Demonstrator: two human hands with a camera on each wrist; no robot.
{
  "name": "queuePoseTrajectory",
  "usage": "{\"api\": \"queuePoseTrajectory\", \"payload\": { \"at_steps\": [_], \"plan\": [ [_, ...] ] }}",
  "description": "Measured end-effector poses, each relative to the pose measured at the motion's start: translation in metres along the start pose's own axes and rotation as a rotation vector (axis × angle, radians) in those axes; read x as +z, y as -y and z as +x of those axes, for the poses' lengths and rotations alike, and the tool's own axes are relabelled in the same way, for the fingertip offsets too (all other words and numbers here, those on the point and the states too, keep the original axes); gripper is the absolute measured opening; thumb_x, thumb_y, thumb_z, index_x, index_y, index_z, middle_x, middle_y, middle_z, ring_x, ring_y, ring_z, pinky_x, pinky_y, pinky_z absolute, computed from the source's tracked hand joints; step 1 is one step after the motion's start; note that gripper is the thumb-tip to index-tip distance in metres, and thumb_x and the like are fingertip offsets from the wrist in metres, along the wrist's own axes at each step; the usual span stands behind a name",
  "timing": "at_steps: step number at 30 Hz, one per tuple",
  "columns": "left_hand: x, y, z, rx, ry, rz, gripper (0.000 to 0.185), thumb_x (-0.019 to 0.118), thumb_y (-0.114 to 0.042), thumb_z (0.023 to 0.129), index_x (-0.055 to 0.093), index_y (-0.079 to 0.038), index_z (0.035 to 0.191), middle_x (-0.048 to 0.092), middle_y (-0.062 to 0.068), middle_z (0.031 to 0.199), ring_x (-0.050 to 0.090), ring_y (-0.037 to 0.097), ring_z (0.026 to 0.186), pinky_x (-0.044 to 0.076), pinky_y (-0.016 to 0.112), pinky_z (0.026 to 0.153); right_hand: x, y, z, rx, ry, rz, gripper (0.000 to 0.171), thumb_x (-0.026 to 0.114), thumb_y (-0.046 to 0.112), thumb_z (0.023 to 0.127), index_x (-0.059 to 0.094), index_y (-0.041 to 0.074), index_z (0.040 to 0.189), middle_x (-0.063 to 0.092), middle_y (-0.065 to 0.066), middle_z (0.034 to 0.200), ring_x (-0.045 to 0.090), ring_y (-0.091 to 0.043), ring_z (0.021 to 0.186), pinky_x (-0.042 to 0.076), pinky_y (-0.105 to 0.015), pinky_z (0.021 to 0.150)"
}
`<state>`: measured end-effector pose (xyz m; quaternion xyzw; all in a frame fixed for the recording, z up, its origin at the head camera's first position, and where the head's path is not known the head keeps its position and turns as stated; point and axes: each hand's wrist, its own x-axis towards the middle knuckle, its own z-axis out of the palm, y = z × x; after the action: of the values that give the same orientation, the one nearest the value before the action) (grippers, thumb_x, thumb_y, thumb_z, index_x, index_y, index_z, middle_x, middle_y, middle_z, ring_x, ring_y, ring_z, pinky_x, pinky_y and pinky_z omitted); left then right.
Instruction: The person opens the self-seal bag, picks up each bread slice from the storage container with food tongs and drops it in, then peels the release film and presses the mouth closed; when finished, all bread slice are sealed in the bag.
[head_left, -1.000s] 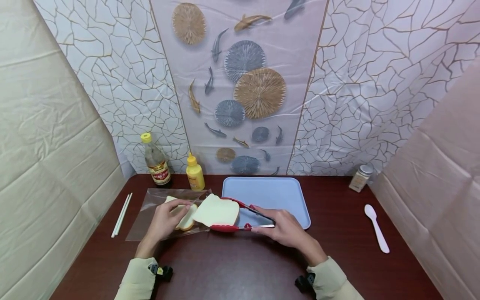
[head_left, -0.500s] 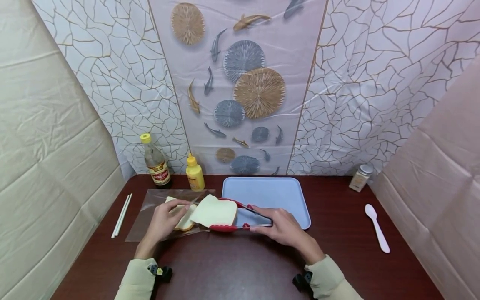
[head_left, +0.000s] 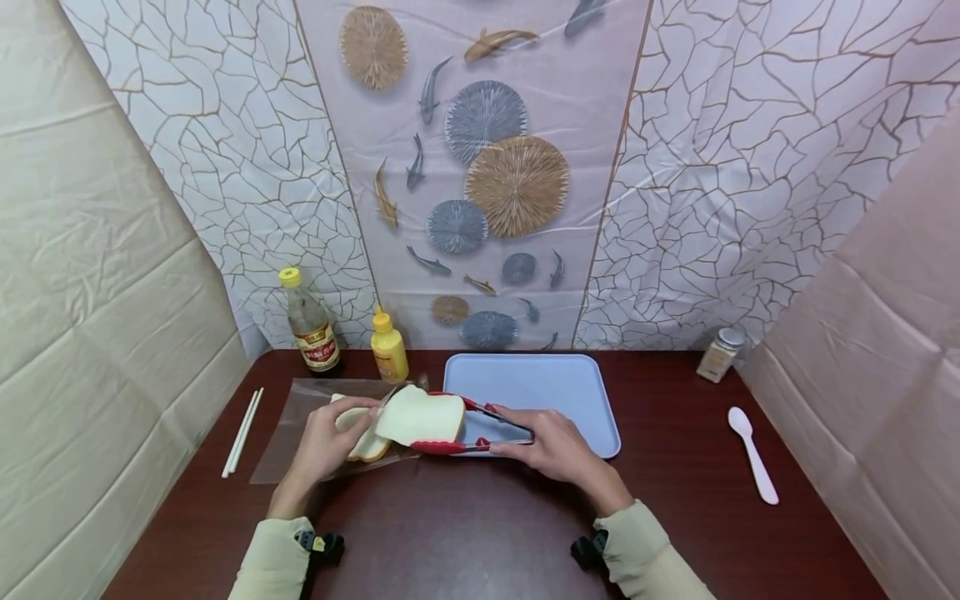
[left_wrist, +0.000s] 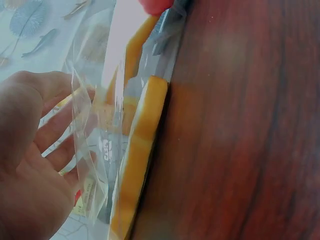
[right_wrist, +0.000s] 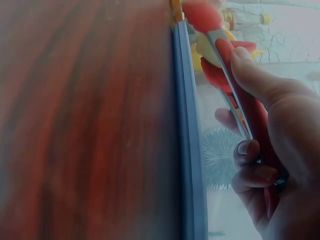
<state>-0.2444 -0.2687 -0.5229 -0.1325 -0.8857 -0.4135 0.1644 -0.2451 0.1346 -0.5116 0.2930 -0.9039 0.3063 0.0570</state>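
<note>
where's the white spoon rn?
Head view: the white spoon lies on the table's right side, apart from the blue tray, in front of the small jar.

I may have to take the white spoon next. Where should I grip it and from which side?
Grip the white spoon on its long narrow handle, the end nearer you, coming down from above with the right hand. It lies flat on the table, bowl pointing away, nothing beside it.

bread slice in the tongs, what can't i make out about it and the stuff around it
- Slice, head view: its underside and the tongs' grip points are hidden by the slice itself.
- Second slice, head view: mostly covered by the left hand and the held slice.
- Bottle label, head view: too small to read.
- Tongs' tips, right wrist view: blurred, cut off at the top edge.
</note>
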Motion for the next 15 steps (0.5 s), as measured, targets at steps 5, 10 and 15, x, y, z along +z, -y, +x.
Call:
{"api": "queuePoseTrajectory", "payload": {
  "at_steps": [5, 10, 15],
  "plan": [
    [-0.002, -0.003, -0.001, -0.008, -0.010, 0.010, 0.017, 0.078, -0.023, 0.103, 0.083, -0.018, 0.117, 0.082, -0.003, 0.119, 0.074, 0.021, 0.121, 0.054, 0.052, 0.107, 0.007, 0.006, 0.010, -0.013, 0.028, 0.003, 0.067, 0.080, 0.059, 0.094, 0.062, 0.033, 0.153, 0.071, 0.001, 0.146, 0.072, -0.018, 0.127, 0.062, -0.046, 0.099],
    [-0.003, -0.002, -0.001, -0.007, -0.010, -0.002, 0.017, 0.077, -0.024, 0.103, 0.083, -0.019, 0.119, 0.081, -0.003, 0.121, 0.073, 0.021, 0.122, 0.052, 0.053, 0.110, 0.008, 0.013, 0.015, -0.031, 0.068, 0.015, 0.067, 0.078, 0.060, 0.095, 0.060, 0.035, 0.154, 0.069, 0.002, 0.149, 0.071, -0.017, 0.129, 0.062, -0.045, 0.098],
    [-0.004, 0.000, 0.001, 0.017, -0.012, -0.015, 0.014, 0.077, -0.023, 0.103, 0.083, -0.020, 0.116, 0.082, -0.001, 0.118, 0.074, 0.024, 0.121, 0.045, 0.062, 0.117, 0.006, 0.016, 0.016, -0.030, 0.080, 0.038, 0.067, 0.079, 0.060, 0.094, 0.061, 0.036, 0.153, 0.068, 0.003, 0.149, 0.070, -0.015, 0.130, 0.062, -0.044, 0.098]
  ]
}}
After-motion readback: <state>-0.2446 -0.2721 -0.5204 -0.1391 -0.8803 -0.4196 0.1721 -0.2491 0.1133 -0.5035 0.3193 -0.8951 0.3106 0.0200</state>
